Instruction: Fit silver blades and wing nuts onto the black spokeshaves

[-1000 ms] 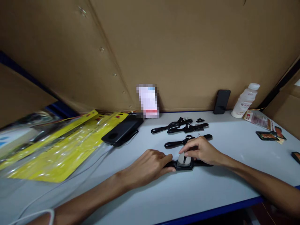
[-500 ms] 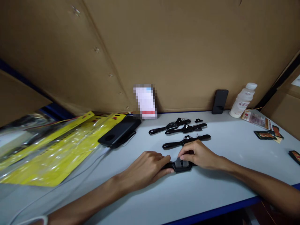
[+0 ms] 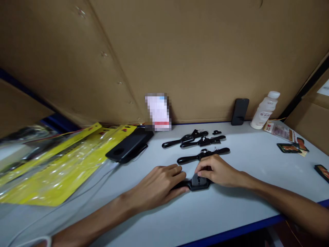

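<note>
A black spokeshave (image 3: 199, 187) lies on the table in front of me, its handles pointing left and right. My left hand (image 3: 164, 181) is closed round its left handle. A flat grey blade (image 3: 196, 179) with a dark slot sits at the spokeshave's middle. The thumb and forefinger of my right hand (image 3: 218, 170) pinch the blade's upper edge, and that hand covers much of the right handle. Just behind lies another black spokeshave (image 3: 186, 160). Farther back are a third spokeshave (image 3: 190, 144), one more beside it (image 3: 171, 143), and a small black metal piece (image 3: 216, 132).
Yellow-backed clear packages (image 3: 64, 171) cover the left side, beside a black device (image 3: 130, 145) with a white cable. A blurred-out upright screen (image 3: 158, 111), a dark phone (image 3: 240, 112) and a bottle (image 3: 265, 110) stand by the cardboard wall (image 3: 195, 61). Small printed packets (image 3: 289, 148) lie right.
The view has shifted slightly. My left fingers have drawn back a little to the left along the handle. My right hand stays at the blade, which looks slightly darker now.
</note>
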A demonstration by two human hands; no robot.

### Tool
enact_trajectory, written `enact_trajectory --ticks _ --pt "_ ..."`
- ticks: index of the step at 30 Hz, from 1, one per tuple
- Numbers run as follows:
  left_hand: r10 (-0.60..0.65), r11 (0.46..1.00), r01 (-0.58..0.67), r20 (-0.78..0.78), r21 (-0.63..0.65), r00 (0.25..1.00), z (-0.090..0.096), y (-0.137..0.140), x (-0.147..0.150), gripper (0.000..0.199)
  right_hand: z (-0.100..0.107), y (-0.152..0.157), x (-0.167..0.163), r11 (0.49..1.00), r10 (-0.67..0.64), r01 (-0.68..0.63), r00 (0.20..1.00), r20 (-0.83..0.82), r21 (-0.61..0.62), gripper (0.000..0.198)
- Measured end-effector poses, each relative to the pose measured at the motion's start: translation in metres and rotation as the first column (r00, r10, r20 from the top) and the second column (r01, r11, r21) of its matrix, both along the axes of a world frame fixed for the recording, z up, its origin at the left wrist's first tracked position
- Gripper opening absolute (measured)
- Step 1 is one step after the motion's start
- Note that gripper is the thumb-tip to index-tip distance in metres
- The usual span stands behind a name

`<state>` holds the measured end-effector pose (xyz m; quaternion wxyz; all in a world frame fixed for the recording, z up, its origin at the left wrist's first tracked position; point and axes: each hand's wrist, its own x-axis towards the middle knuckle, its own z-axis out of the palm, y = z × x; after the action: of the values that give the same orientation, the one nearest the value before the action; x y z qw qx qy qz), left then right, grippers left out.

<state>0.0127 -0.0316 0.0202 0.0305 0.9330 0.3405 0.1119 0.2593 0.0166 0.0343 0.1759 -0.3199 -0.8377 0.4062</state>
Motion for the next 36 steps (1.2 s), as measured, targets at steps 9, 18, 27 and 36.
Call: enact_trajectory --ticks 9,18,27,36 --pt "-0.012 1.000 0.012 0.020 -0.001 1.000 0.000 -0.001 0.001 0.035 0.000 -0.001 -0.001 1.000 0.015 -0.015 1.000 0.010 0.020 0.021" --pt "-0.019 1.000 0.019 0.011 0.013 1.000 -0.001 -0.001 0.000 0.034 -0.001 -0.001 -0.002 1.000 0.008 -0.008 1.000 0.021 0.029 0.023" --pt "0.001 1.000 -0.001 -0.003 -0.006 1.000 0.000 -0.001 0.001 0.031 0.032 0.022 0.028 0.861 -0.274 0.241 0.962 0.009 0.448 0.021" --pt "0.036 0.999 -0.036 -0.013 -0.022 0.999 -0.004 0.000 -0.001 0.030 0.021 0.058 0.056 0.845 -0.460 0.231 0.774 0.435 0.482 0.013"
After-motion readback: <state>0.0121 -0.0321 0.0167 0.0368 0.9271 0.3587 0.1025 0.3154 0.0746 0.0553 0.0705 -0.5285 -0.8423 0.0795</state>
